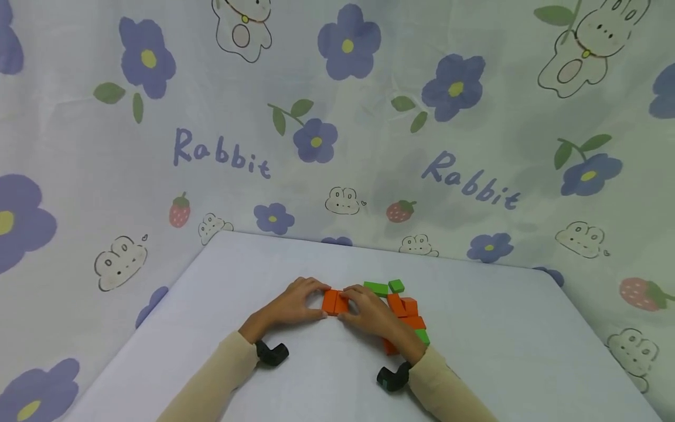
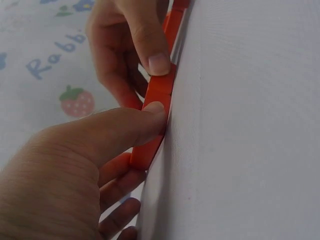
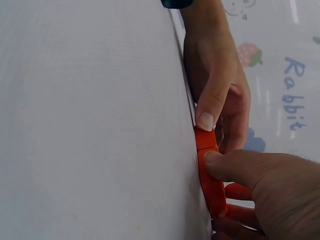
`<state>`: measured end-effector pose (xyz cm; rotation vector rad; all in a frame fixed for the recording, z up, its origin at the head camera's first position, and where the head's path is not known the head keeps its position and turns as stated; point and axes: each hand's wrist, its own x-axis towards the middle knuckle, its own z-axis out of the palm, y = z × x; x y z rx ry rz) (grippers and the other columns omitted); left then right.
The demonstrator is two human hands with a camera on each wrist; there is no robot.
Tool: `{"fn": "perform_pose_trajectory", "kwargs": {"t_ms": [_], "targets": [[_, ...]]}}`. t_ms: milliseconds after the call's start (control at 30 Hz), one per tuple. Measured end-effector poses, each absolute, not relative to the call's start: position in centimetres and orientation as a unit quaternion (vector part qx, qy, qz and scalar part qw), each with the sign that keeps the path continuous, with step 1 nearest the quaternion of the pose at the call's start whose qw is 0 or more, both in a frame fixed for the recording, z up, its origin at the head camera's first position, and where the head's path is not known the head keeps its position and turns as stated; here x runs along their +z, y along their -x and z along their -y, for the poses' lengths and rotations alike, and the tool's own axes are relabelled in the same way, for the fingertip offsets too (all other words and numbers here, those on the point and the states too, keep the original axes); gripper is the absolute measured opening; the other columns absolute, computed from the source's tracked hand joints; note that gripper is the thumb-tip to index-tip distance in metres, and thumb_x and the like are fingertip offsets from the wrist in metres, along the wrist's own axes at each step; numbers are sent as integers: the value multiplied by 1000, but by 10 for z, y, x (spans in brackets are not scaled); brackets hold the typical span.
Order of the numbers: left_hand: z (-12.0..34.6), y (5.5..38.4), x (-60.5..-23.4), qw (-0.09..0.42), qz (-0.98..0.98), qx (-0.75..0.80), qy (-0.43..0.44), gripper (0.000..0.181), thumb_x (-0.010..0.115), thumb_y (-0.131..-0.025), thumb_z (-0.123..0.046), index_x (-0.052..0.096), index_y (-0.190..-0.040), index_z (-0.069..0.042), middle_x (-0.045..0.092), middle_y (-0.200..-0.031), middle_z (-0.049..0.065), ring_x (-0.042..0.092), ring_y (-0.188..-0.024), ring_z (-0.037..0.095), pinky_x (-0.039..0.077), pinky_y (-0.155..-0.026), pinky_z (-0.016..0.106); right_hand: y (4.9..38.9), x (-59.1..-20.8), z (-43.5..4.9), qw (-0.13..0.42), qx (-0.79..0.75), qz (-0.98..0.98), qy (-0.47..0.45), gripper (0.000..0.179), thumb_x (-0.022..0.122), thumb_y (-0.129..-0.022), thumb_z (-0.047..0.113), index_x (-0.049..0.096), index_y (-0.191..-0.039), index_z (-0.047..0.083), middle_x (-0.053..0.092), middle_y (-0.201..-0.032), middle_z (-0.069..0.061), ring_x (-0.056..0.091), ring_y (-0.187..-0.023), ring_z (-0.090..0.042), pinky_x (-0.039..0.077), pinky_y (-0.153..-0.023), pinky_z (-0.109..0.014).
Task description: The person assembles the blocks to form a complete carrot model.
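Two orange blocks [image 1: 329, 302] lie side by side on the white table, their long edges together in the head view. My left hand [image 1: 297, 303] pinches the left one, thumb at its near end and fingers at the far end. From the other side, my right hand [image 1: 369, 312] pinches the right block [image 1: 342, 305] likewise. In the left wrist view the left thumb presses the near face of its orange block [image 2: 146, 150]. The right wrist view has the right thumb on the neighbouring block [image 3: 215, 192], the two blocks meeting between both thumbs.
Right of the hands lies a loose group of orange blocks [image 1: 409, 306] and green blocks [image 1: 376, 288], partly hidden behind the right forearm. A small green block [image 1: 396, 286] sits at its far side. A printed curtain [image 1: 369, 146] hangs behind the table [image 1: 501, 351].
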<state>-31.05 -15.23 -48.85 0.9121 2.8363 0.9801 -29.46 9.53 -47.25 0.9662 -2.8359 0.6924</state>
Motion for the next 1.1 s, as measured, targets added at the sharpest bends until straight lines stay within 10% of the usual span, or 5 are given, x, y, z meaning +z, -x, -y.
{"fn": "perform_pose_trajectory", "kwargs": {"t_ms": [1100], "targets": [[151, 312, -487, 0, -914, 295, -279, 58, 76, -84, -44, 60, -135, -22, 61, -134, -1, 49, -127, 25, 29, -106, 56, 288, -438, -118, -5, 232, 924, -304, 41, 75, -90, 29, 66, -125, 10, 61, -134, -8, 56, -127, -28, 50, -102, -46]]}}
